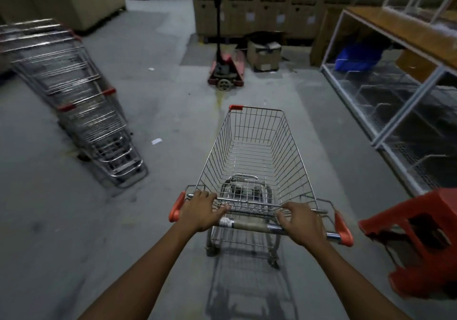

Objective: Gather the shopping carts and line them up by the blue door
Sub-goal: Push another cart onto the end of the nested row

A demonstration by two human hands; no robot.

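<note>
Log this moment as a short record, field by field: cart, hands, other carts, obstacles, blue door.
cart: empty, upright, nose toward the pallet jack
left hand: grips the handle by its left red cap
right hand: grips the handle right of middle
nested carts: row on the left, blurred
pallet jack: red, ahead, in front of stacked cardboard boxes
red stool: tipped over, right of the cart
blue door: not in view

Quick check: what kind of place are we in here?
Likely a store's stockroom or warehouse: stacked cardboard boxes along the back, a pallet jack on the floor, nested carts at left.
</note>
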